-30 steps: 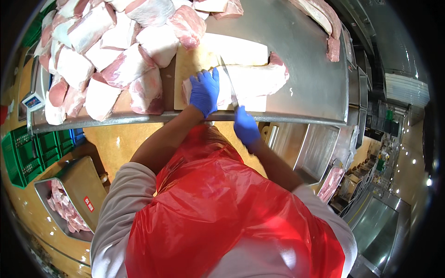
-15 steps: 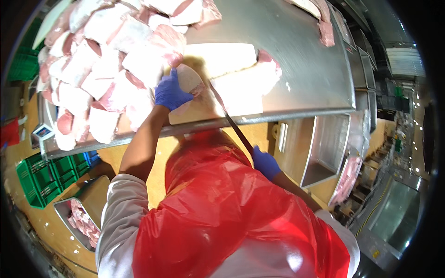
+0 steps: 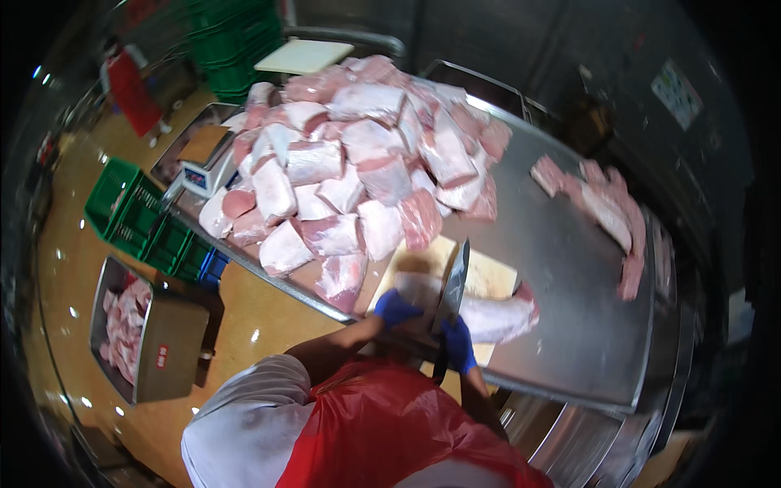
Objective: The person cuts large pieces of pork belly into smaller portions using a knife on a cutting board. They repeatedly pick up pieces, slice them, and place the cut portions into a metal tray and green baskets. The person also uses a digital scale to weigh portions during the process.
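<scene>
Brought up from the table edge, the knife (image 3: 455, 285) now stands over the cutting board (image 3: 488, 275), its blade between the cut piece (image 3: 416, 286) and the longer slab (image 3: 500, 320). The cut piece lies at the fingertips of the left hand (image 3: 396, 309); whether they grip it, I cannot tell. The right hand (image 3: 459, 346) has its fingers closed around the knife's handle. Beyond, meat chunks (image 3: 370, 140) are heaped; left, a metal bin (image 3: 183, 337) bears a red label (image 3: 163, 356) with pale characters.
</scene>
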Demonstrator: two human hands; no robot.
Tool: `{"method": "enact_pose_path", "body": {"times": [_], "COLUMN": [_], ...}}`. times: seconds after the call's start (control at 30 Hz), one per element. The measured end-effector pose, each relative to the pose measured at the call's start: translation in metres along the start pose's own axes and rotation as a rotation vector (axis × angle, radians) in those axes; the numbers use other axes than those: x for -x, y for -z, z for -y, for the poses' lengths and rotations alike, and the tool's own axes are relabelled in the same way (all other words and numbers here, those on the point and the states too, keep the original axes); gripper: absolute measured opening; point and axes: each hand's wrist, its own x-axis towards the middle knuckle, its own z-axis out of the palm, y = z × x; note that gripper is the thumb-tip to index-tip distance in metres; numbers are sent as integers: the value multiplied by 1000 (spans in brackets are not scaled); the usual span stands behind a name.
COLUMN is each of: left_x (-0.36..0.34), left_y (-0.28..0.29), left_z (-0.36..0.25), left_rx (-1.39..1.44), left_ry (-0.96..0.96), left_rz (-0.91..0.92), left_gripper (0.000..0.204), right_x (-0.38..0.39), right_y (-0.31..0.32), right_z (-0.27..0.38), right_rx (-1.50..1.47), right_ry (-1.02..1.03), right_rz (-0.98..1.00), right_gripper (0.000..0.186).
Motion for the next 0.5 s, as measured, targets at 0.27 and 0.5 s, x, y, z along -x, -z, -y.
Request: {"method": "enact_pose_path", "body": {"times": [0.27, 0.5], "left_x": [15, -39], "left_y": [1, 83], "left_z": [9, 25], "left_rx": [945, 691], "left_ry": [-36, -640], "left_rz": [193, -68], "left_gripper": [61, 47], "right_x": [-2, 36], "right_y": [-1, -20], "right_z": [8, 100], "right_rx": [-121, -301], "right_ry": [-16, 226], "right_rz": [115, 109], "right_gripper": [29, 32]}}
